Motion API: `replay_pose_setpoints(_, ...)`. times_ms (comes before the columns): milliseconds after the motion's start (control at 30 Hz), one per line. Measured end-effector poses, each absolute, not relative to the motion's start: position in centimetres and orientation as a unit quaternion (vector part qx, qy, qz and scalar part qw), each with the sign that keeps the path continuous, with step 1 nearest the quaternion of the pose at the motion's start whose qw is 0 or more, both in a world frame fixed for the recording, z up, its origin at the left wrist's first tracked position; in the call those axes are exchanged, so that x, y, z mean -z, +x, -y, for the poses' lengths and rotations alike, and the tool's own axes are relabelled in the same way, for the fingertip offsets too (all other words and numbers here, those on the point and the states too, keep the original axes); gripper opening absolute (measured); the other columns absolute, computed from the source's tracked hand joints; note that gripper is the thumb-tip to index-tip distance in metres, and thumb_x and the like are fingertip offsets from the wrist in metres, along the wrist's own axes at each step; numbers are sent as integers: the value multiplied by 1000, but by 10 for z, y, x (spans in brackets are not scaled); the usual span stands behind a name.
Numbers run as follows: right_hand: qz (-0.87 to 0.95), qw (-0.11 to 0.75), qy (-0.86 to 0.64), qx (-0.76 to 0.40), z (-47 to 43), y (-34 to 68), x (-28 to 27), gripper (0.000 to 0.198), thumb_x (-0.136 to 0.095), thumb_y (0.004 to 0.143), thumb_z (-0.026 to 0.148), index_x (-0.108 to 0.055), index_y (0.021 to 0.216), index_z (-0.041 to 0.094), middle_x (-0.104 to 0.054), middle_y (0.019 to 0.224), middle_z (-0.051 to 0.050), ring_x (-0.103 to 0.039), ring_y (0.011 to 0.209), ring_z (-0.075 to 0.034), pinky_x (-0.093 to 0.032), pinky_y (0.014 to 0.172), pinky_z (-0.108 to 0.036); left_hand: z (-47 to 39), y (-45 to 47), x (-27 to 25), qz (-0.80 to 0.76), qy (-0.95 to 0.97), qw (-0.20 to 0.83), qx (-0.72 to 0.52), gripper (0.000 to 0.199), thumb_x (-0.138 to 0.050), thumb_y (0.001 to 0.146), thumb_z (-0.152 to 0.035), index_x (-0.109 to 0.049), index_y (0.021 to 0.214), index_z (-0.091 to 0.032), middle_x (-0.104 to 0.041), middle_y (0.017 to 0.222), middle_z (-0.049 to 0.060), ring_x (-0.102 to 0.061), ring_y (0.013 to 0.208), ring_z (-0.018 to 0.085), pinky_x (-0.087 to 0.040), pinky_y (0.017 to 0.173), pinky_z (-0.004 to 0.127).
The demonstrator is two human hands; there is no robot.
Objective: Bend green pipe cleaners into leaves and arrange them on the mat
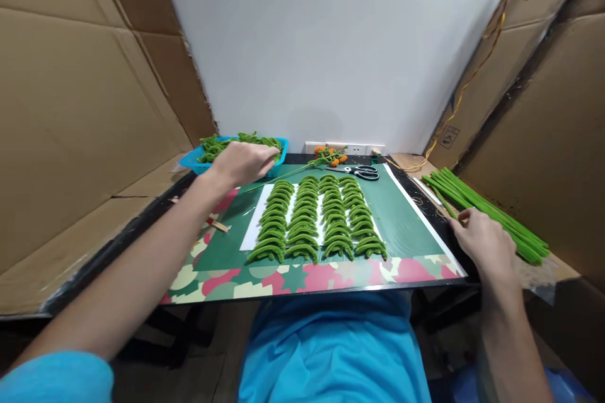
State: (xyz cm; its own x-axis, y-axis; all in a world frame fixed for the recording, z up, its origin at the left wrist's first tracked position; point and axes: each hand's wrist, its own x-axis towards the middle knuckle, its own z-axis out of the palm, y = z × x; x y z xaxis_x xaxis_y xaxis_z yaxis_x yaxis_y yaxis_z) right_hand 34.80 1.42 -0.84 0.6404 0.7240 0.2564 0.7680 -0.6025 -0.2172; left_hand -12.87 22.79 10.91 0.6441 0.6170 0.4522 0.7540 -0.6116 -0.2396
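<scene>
My left hand [246, 162] is over the near right rim of a blue basket [191, 160] heaped with green fuzzy curled pieces [212, 150]. Its fingers bend downward and close together; whatever they hold is hidden. On the right, my right hand [486, 239] has its fingers closed around the near end of a green pipe cleaner [443, 200], beside a bundle of long green pipe cleaners [491, 208]. Between my hands, several bent green pipe-cleaner pieces [302, 220] lie in four columns over white paper [254, 227].
A green mat [411, 227] with a patterned border covers the table. Black-handled scissors [366, 172] and an orange-tipped craft flower [333, 156] lie at the back. Cardboard walls [85, 75] stand on both sides. A yellow twisted cord [477, 69] hangs at right.
</scene>
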Motion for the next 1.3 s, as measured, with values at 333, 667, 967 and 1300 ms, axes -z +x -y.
replay_pose_setpoints(333, 461, 321, -824, 78, -19, 351, -33, 24, -57, 86, 47, -64, 76, 26, -75, 70, -9, -71, 65, -29, -47, 60, -38, -219, -134, -80, 406, -843, 254, 243, 33, -49, 96, -27, -80, 105, -18, -81, 87, 12, -76, 75, 29, -45, 62, 34)
replay_pose_setpoints(667, 737, 467, -480, -90, -77, 239, -110, 25, -67, 98, 46, -65, 90, 22, -66, 72, 0, -60, 57, -14, -47, 54, -26, -173, -106, -84, 320, -826, 52, 461, 53, -35, 111, -46, -51, 155, -21, -73, 130, 10, -70, 80, 18, -50, 67, 31)
replay_pose_setpoints(967, 816, 408, -408, 31, -149, 170, -85, 21, -48, 108, 36, -64, 107, 22, -76, 87, -5, -67, 73, -20, -48, 72, -30, -182, -103, -71, 334, -717, -106, 603, 46, -55, 103, -58, -56, 133, -23, -72, 102, 5, -62, 70, 15, -50, 67, 29)
replay_pose_setpoints(1300, 831, 394, -388, 54, -149, 161, -52, 29, -43, 113, 33, -68, 121, 21, -81, 113, -12, -77, 90, -24, -54, 79, -32, -182, -79, -68, 315, -726, -386, 473, 55, -81, 81, -67, -74, 101, -16, -77, 85, 8, -60, 47, 12, -36, 35, 23)
